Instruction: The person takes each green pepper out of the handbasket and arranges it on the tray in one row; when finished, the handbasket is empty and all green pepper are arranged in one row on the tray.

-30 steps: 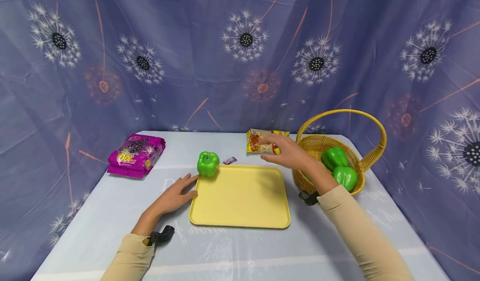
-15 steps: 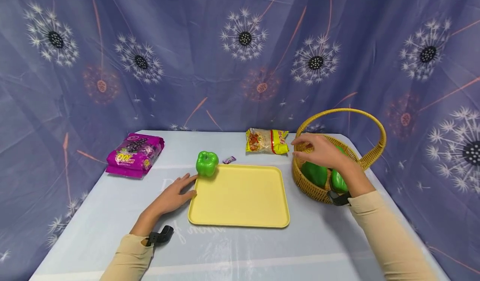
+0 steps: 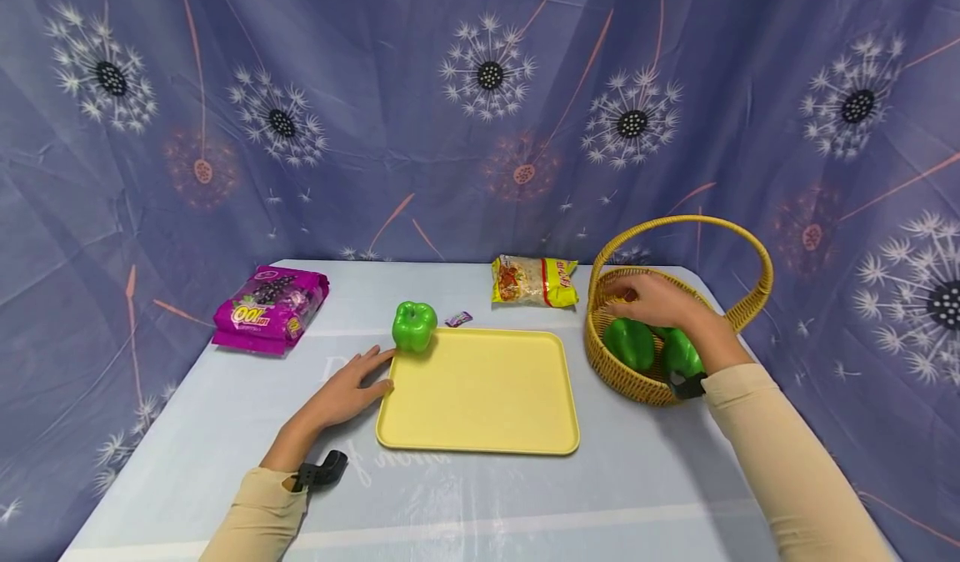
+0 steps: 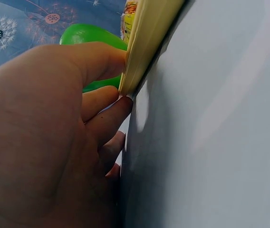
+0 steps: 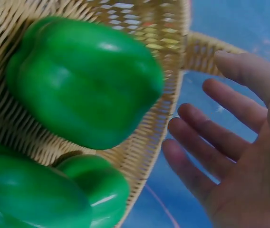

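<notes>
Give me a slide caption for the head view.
Left hand touching a tray, right hand at a basket of peppers.

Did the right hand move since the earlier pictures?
Yes, to the right. In the head view, the right hand was in front of the yellow bag earlier; now it is over the basket.

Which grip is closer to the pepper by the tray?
Left. The left grip is at the left edge of the yellow tray, close in front of the green pepper; the right grip is far to the pepper's right, at the basket.
</notes>
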Demonstrator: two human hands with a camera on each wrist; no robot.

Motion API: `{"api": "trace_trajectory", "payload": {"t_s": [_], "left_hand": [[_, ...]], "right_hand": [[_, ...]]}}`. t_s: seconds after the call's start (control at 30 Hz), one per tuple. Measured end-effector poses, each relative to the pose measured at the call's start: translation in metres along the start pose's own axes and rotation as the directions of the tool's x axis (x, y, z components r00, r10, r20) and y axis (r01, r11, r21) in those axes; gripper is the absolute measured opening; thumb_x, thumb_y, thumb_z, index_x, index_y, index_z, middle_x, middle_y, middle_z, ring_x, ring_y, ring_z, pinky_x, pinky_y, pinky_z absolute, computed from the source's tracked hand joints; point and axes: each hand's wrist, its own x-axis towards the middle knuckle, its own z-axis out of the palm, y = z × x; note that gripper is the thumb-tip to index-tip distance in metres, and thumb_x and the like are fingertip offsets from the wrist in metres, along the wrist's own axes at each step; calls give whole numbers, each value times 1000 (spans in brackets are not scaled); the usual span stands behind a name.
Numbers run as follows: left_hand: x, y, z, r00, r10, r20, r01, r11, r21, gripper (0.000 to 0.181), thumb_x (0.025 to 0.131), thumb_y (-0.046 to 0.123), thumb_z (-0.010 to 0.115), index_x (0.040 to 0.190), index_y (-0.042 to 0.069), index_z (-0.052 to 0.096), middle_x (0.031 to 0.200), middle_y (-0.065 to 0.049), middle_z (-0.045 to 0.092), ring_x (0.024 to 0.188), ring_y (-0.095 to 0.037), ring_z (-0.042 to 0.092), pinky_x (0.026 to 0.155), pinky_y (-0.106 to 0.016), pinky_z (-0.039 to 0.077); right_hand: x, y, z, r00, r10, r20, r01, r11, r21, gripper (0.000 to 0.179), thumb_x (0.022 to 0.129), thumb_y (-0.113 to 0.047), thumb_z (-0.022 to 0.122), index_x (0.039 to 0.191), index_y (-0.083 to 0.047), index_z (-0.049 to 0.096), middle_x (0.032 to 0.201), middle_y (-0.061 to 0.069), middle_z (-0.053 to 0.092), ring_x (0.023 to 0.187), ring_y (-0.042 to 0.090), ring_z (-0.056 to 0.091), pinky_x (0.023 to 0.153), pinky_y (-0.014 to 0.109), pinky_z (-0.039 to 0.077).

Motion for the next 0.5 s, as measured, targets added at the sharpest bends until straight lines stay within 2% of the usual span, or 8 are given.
{"api": "trace_trajectory", "payload": {"t_s": [0.17,0.3,0.4,0.5], "left_hand": [[0,0,0,1000,2,0,-2,1000,7,60,97,41,55,150,18,38,154,-21,24,138,-50,14,108,-66,15],[0,1,-1,1000,0,-3,0,1000,8,60,97,41,55,150,18,38,154,-21,24,138,-49,14,108,-65,15],[0,0,0,1000,0,-4,0,1000,7,60,97,39,55,150,18,38,154,-21,24,139,-49,15,109,-64,15],[0,0,0,1000,0,-5,0,1000,4,60,97,39,55,149,18,38,154,-21,25,138,-49,15,109,-65,15]], "right_hand": [[2,9,5,993,48,112,-45,999,-27,45,93,-29,63,129,-3,59,120,20,61,106,36,59,85,51,49],[5,15,10,969,106,221,-95,994,-59,48,93,-37,61,129,-4,60,122,20,60,110,37,56,87,52,48],[5,18,13,958,130,254,-117,991,-65,48,93,-40,61,124,-3,63,119,16,62,109,36,57,86,50,50],[4,20,14,961,126,246,-119,992,-42,43,92,-36,64,118,-3,67,113,11,65,104,32,60,83,47,52]]}}
